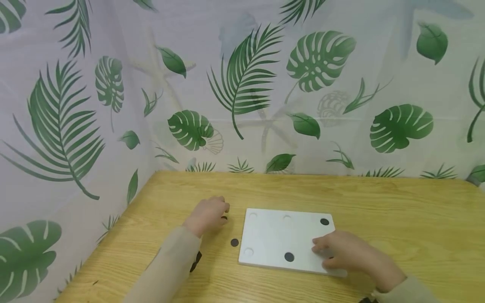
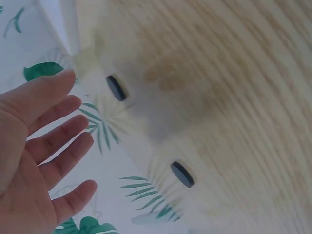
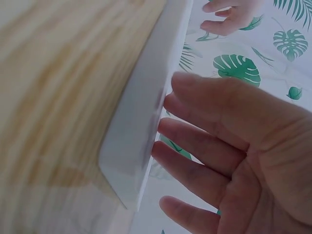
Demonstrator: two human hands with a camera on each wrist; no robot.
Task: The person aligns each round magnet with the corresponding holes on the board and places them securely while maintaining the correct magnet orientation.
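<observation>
The white board (image 1: 270,235) lies flat on the wooden table (image 1: 409,219), well apart from the leaf-printed cloth (image 1: 242,153); wood stretches wide to its right, while a black disc (image 1: 234,242) sits just beside its left edge. The left hand (image 1: 207,213) holds nothing, fingers loosely extended near a second disc (image 1: 224,218); the right hand (image 1: 346,252) reaches over the board's right edge, fingers relaxed, tips seemingly touching it, though blur hinders certainty.
</observation>
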